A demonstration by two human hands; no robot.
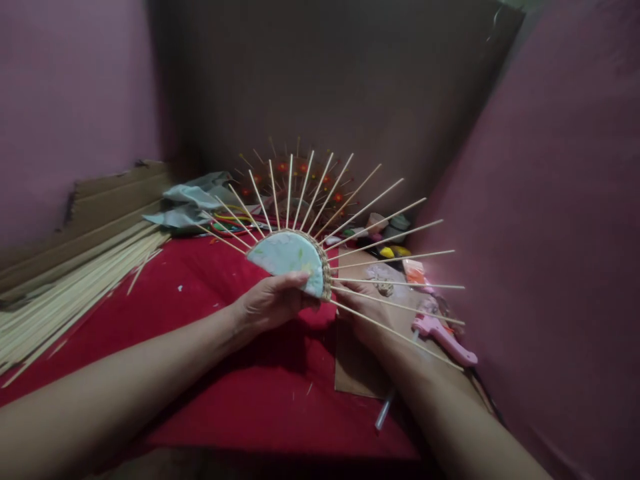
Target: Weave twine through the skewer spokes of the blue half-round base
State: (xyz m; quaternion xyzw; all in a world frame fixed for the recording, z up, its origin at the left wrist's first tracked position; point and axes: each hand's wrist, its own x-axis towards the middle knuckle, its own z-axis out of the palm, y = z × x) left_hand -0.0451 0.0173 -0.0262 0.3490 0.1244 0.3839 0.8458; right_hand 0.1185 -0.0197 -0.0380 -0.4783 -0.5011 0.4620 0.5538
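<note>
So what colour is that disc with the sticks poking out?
Pale blue-green with faint flowers, the disc has a tan woven rim; the head view shows it.

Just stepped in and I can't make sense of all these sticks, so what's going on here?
A person is holding up a half-round disc with thin wooden sticks fanning out from its woven rim. The left hand grips the disc's lower edge; the right hand sits behind the sticks, so its grip is unclear. Below lies a red cloth. A pink glue gun rests to the right, and a pile of spare sticks lies to the left.
</note>
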